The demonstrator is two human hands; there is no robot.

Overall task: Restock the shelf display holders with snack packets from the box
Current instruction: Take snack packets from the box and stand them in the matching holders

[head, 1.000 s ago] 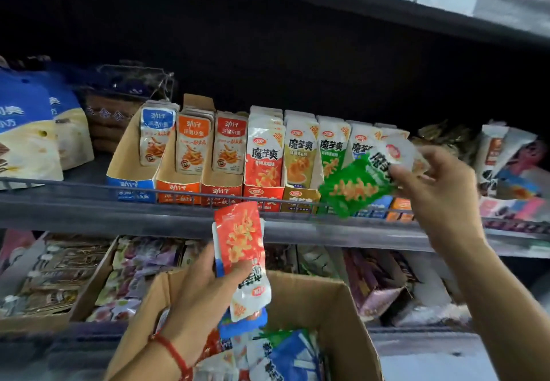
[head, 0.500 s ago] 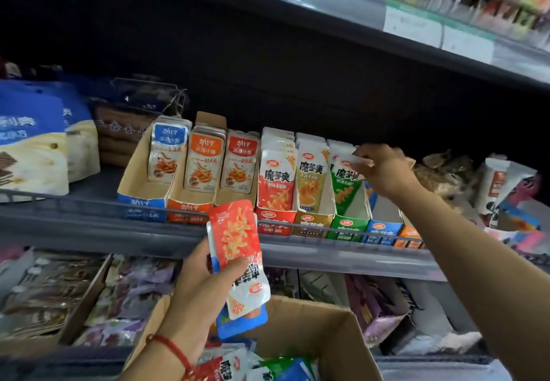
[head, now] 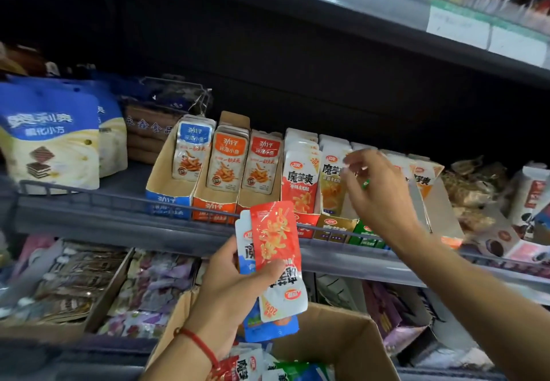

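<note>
Gripping a stack of snack packets in our left hand, we hover above the cardboard box. Our right hand hangs with loose, relaxed fingers before the green display holder, holding nothing.

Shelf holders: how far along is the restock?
Done: the red holder and the yellow one look well filled. In hand: the left hand grips several packets, a red packet in front; the right hand is at the green holder. Left: the box has more packets inside.
</note>
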